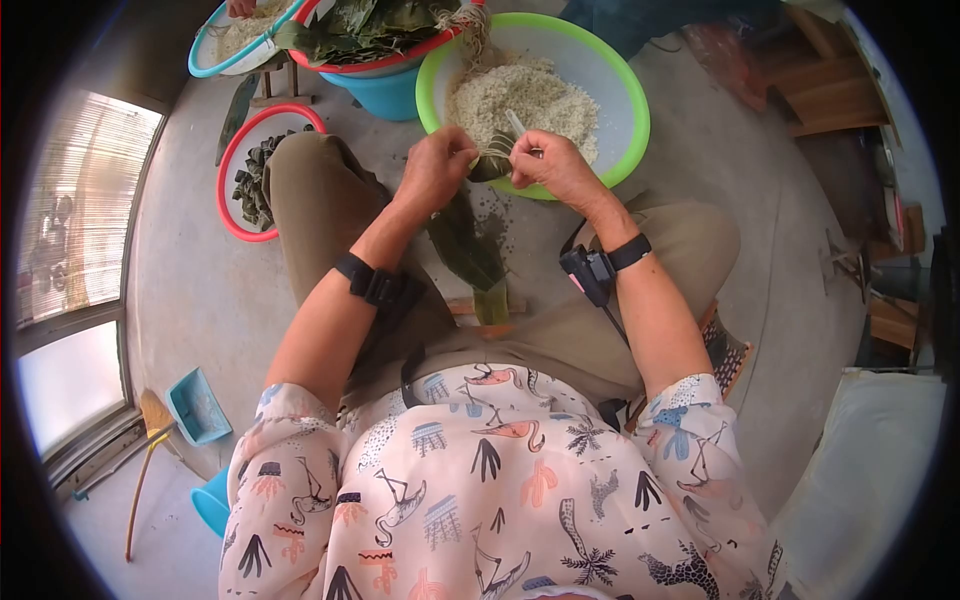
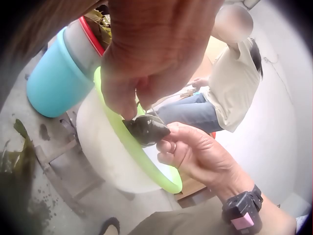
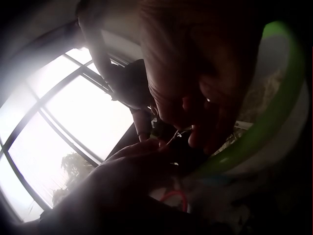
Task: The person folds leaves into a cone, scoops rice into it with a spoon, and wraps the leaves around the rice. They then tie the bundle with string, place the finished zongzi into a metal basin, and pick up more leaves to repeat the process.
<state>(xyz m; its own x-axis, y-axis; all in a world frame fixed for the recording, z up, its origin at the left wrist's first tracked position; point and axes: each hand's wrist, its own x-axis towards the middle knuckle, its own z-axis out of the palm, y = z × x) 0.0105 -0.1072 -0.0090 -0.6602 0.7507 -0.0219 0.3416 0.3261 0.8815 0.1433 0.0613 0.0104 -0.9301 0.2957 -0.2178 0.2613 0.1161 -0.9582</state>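
Note:
A small dark leaf-wrapped rice dumpling (image 1: 490, 167), bound with pale string (image 1: 497, 146), is held between both hands over the near rim of the green-rimmed basin (image 1: 641, 120). My left hand (image 1: 436, 170) pinches at its left end with bent fingers. At the other end, my right hand (image 1: 555, 170) grips it between thumb and curled fingers. The left wrist view shows the dumpling (image 2: 146, 131) as a dark, pointed packet with string across its top. In the right wrist view the right hand (image 3: 195, 63) is in deep shadow and mostly hides the packet.
White rice (image 1: 530, 100) fills part of the basin, with a pale handle (image 1: 515, 122) standing in it. Leaves (image 1: 375, 30) lie in a red-rimmed basin behind. Wrapped dumplings (image 1: 258, 180) sit in a red-rimmed bowl at left. Another person (image 2: 234, 83) sits opposite. Long leaves (image 1: 465, 245) hang between the knees.

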